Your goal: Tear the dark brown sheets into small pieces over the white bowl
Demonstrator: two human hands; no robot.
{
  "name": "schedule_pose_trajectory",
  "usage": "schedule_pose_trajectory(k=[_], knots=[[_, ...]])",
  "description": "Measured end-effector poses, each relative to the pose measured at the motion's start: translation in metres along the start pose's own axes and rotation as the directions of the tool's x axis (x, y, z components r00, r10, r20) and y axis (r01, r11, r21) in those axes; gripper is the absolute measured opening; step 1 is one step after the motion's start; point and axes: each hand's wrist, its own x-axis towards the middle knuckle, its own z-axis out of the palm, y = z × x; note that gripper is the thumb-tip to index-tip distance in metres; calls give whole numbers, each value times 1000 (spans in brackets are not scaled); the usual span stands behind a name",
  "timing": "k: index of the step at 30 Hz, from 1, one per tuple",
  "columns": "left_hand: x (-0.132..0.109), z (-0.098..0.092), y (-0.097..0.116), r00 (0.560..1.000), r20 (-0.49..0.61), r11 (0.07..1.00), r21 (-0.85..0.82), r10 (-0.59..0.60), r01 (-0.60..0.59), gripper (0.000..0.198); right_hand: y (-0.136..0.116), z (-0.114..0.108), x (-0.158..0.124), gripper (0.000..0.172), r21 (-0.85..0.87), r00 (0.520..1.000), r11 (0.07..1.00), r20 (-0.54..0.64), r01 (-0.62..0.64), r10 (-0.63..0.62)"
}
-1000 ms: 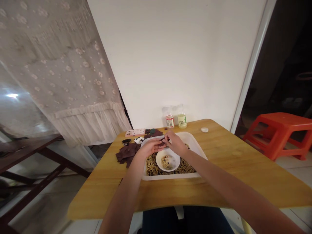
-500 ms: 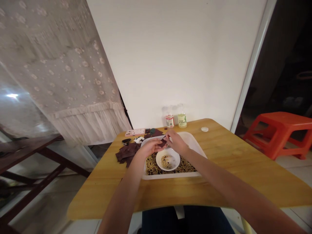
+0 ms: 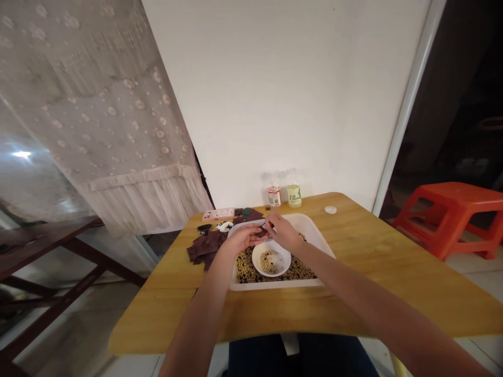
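My left hand [image 3: 247,236] and my right hand [image 3: 283,231] meet above the far side of a white tray [image 3: 275,285]. Between them is a small dark brown piece [image 3: 261,231], like fabric or leather; the left fingers hold it from below. My right fingers pinch at its right edge, and whether they grip anything else is too small to see. Just below the hands a white bowl [image 3: 283,258] sits in the tray, with some beads [image 3: 268,261] inside. Around the bowl, the tray is filled with yellowish and dark bead-like balls [image 3: 244,268].
Left of the tray lies a pile of dark brown pieces [image 3: 204,248], with a pink phone [image 3: 218,214] and a white crumpled item [image 3: 224,226] behind it. Two labelled bottles, red [image 3: 274,197] and green [image 3: 294,196], stand by the wall. A white lid [image 3: 330,210] lies right; an orange stool [image 3: 463,209] stands beyond.
The right hand has shifted slightly down and closer to the left fingers, and less of the brown piece shows. The left hand keeps about the same place.
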Motion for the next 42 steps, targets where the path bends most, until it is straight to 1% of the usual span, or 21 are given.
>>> schedule_pose_trajectory(k=[5,12,19,26,35,38,42], knots=[[-1,1,0,1000,-1,1000,-20,-1,1,13,3,-1,1,14,-10,998,1000,-53,-25,25],[-6,5,3,1000,-2,1000,-13,11,-11,12,1,2,0,14,5,1000,1000,-20,7,-7],[-5,4,3,1000,-17,1000,3,-8,8,16,7,-1,1,14,-5,997,1000,-68,-22,22],[-1,1,1,1000,-2,1000,0,-4,4,15,-2,2,0,15,7,1000,1000,7,4,-4],[-1,1,0,1000,-24,1000,12,-11,11,17,7,-1,1,15,-7,999,1000,-42,-10,10],[-2,1,1,1000,-24,1000,4,-9,9,14,4,-1,1,15,-18,1000,1000,-27,-9,9],[-1,1,2,999,-34,1000,-2,-1,1,11,-2,0,-1,15,-28,999,999,28,22,-21]])
